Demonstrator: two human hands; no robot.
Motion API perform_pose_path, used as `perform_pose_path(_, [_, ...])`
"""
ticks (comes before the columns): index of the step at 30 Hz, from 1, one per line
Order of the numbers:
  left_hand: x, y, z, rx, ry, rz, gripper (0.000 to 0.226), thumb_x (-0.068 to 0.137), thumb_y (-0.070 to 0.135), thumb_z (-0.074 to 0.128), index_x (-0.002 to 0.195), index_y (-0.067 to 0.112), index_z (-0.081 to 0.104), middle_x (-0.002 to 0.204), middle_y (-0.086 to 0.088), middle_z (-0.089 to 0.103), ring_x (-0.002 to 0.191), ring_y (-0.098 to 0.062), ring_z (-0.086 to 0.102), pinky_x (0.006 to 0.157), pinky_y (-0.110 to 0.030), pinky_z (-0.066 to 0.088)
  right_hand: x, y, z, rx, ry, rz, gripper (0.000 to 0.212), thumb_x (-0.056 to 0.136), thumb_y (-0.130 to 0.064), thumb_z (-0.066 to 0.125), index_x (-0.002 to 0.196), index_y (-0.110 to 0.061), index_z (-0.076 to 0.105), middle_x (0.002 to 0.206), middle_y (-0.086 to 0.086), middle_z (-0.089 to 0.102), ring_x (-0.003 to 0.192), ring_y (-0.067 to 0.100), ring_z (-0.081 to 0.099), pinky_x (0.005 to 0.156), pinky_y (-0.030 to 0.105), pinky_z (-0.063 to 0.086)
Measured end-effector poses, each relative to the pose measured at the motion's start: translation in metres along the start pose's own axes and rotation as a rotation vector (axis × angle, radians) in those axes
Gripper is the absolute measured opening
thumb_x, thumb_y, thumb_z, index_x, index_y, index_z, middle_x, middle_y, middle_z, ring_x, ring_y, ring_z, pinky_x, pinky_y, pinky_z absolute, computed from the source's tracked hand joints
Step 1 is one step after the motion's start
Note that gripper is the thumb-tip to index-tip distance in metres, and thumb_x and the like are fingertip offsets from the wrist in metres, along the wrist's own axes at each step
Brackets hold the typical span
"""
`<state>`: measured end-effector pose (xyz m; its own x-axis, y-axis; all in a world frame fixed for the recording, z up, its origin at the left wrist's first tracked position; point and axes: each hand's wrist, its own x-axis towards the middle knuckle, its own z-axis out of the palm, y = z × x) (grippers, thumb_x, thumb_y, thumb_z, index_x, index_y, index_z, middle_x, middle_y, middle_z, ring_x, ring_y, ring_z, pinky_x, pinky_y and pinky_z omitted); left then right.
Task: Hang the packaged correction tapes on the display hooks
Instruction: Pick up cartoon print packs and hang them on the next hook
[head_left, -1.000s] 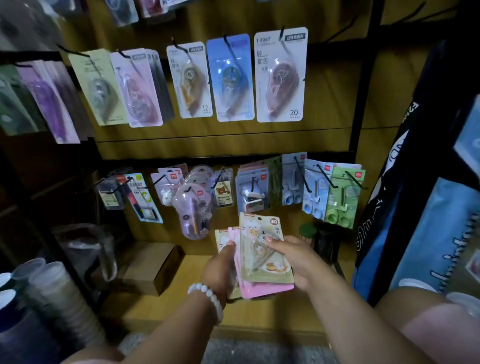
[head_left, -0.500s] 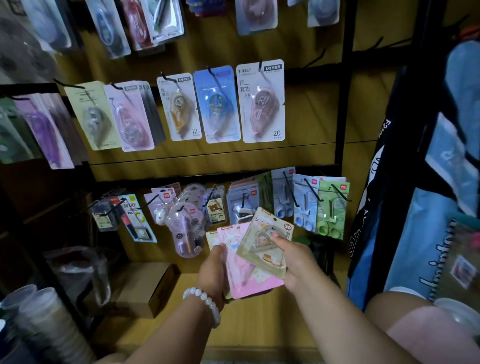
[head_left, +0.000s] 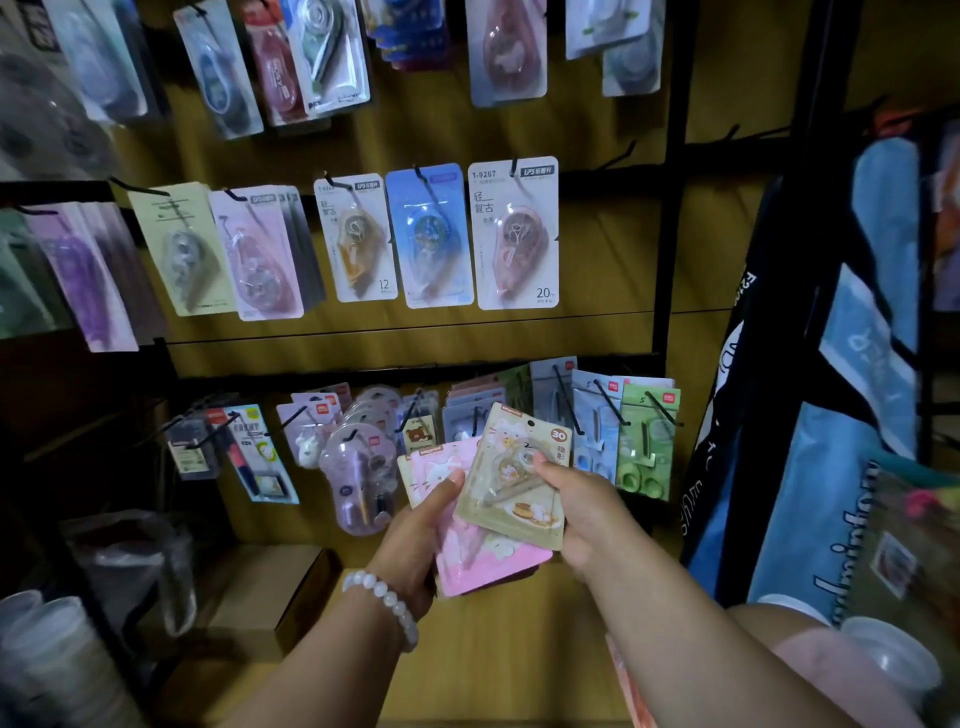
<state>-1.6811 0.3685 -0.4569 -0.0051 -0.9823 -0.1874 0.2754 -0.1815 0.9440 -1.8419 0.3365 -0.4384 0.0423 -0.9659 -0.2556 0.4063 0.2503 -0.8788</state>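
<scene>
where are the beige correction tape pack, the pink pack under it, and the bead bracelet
beige correction tape pack (head_left: 511, 483): head view, on the clear blister at the card's middle
pink pack (head_left: 485, 564): head view, on the card's lower part below the beige one
bead bracelet (head_left: 387, 603): head view, on a bead at the left wrist

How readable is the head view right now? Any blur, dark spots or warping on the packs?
Head view: dim overall, with dark, soft left corners; the beige pack in the right hand and the pink packs in the left hand are lit and fairly sharp; the top-row packs look smeared; wide-angle bowing bends the black rack post.
</scene>
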Motion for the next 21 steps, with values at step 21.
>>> perform_pose_path(21, [-0.006,0.059,0.061,-0.096,-0.119,-0.05,0.042,0.088,0.03,0.063,0.117,0.0,0.064,0.104,-0.027,0.072,0.081,-0.038,0.073,0.066,-0.041,0.059,-0.031,-0.201,-0.003,-0.175,0.036,-0.787,0.008,0.085,-0.026,0.071,0.087,-0.019,0.07,0.092,0.006,0.076,0.091,0.026,0.072,0.089,0.051,0.055])
